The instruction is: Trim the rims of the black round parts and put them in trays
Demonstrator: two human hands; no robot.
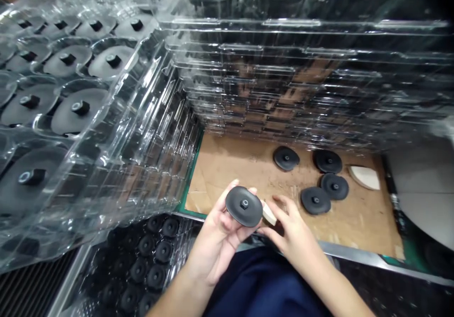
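My left hand (pixel 220 234) grips a black oval disc (pixel 236 208) by its edges, its small raised stem facing up. In my right hand (pixel 292 227) a cream-coloured block (pixel 269 214), possibly a sanding pad, is pinched between thumb and fingers. The block sits right beside the disc's right edge; I cannot tell whether they touch. On the cardboard (pixel 227 165) to the right lie several similar black discs (pixel 316 200), stems up. A second cream wedge-shaped block (pixel 365 177) rests at the cardboard's right side.
Tall stacks of clear plastic trays (pixel 283 71) wall off the back and left. The top left tray holds rows of black discs (pixel 81 110). Lower left, below the table edge, another tray of discs (pixel 156 275) shows. A grey-white panel (pixel 422 180) stands at the right.
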